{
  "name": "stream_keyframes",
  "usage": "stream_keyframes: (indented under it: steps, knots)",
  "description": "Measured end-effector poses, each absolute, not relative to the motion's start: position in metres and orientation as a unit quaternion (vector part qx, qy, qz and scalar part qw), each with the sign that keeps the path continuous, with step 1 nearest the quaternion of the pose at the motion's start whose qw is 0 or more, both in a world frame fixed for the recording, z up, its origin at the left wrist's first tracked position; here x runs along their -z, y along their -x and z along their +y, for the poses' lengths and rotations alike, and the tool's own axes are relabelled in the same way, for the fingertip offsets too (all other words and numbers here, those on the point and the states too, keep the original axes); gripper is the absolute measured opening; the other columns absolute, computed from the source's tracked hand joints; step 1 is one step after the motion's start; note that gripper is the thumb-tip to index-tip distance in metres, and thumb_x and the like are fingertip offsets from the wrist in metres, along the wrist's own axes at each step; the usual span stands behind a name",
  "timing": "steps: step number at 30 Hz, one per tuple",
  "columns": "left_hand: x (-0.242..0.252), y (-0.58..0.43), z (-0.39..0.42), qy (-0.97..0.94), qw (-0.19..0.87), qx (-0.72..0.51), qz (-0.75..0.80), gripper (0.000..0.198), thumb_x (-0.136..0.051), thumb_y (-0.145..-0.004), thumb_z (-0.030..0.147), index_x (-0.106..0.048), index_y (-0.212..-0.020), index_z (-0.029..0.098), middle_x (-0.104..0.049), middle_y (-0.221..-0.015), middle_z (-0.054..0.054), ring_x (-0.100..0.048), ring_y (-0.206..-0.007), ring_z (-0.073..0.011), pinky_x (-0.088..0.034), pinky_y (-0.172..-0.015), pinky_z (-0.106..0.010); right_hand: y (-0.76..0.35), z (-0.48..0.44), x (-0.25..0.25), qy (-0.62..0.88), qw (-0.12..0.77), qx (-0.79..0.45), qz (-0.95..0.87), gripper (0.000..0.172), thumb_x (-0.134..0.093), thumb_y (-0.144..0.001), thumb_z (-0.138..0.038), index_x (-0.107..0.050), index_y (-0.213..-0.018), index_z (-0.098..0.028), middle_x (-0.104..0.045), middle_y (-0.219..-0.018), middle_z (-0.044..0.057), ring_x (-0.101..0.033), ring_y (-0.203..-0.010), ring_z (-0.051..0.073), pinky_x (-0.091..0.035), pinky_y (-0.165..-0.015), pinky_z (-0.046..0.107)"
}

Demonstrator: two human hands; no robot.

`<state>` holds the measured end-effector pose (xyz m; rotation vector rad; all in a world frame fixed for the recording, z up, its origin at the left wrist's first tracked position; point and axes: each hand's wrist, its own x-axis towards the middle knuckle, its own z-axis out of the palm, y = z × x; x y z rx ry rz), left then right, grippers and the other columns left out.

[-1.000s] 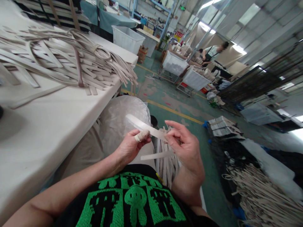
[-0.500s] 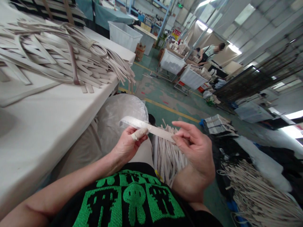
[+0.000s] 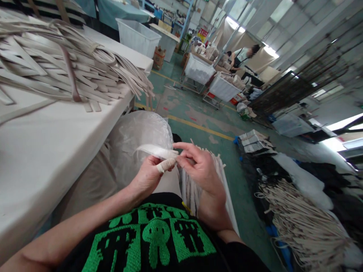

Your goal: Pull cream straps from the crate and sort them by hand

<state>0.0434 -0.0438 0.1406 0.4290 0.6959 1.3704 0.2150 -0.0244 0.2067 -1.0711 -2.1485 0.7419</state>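
The strip [image 3: 154, 150] is right of the table [image 3: 70, 139], before the bag [image 3: 126, 130]. The left hand [image 3: 149, 175] pinches it; the right hand [image 3: 200, 168] meets its end, whether gripping I cannot tell. A loose left pinch could let it slip. Half a second ago the hands stood farther apart; now they nearly touch.

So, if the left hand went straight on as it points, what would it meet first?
Most likely the right hand, directly ahead of the left hand, though depth between them is unclear.
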Motion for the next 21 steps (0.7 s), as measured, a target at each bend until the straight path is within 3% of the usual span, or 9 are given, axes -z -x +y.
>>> stream_keyframes:
  steps: [11,14,18,21]
  knots:
    - [-0.125,-0.039,-0.039,-0.174,0.718,-0.591,0.323,0.039,-0.1,-0.048,0.03,-0.077,-0.076,0.014,-0.073,-0.072,-0.002,-0.061,-0.063,-0.0093,-0.052,-0.062,-0.02,-0.214,-0.012,-0.189,0.366,0.294,-0.348,-0.812,0.028,-0.059,-0.1,-0.027,-0.065,-0.127,-0.022,-0.065,-0.072,-0.004,-0.057,-0.059,0.008,-0.046,-0.061,0.019]
    - [-0.126,-0.03,-0.034,-0.151,0.725,-0.587,0.328,0.042,-0.1,-0.047,0.029,-0.077,-0.079,0.013,-0.065,-0.062,0.003,-0.055,-0.054,-0.0046,-0.052,-0.059,-0.017,-0.23,-0.007,-0.187,0.311,0.321,-0.402,-0.799,0.032,-0.071,-0.094,-0.034,-0.069,-0.123,-0.019,-0.07,-0.086,0.001,-0.063,-0.066,0.009,-0.049,-0.061,0.019]
    - [-0.13,-0.015,-0.028,-0.121,0.744,-0.574,0.319,0.041,-0.1,-0.047,0.024,-0.074,-0.076,0.012,-0.056,-0.056,0.008,-0.049,-0.05,-0.0021,-0.055,-0.059,-0.018,-0.256,-0.011,-0.19,0.168,0.373,-0.477,-0.778,0.05,-0.086,-0.079,-0.039,-0.07,-0.121,-0.017,-0.074,-0.097,0.007,-0.071,-0.077,0.014,-0.057,-0.066,0.023]
    - [-0.131,-0.014,-0.028,-0.105,0.754,-0.566,0.316,0.037,-0.099,-0.048,0.02,-0.071,-0.072,0.012,-0.053,-0.054,0.009,-0.048,-0.049,-0.0013,-0.055,-0.06,-0.017,-0.255,-0.016,-0.188,0.165,0.422,-0.43,-0.781,0.041,-0.084,-0.082,-0.032,-0.072,-0.118,-0.017,-0.076,-0.095,0.008,-0.072,-0.077,0.015,-0.059,-0.068,0.025]
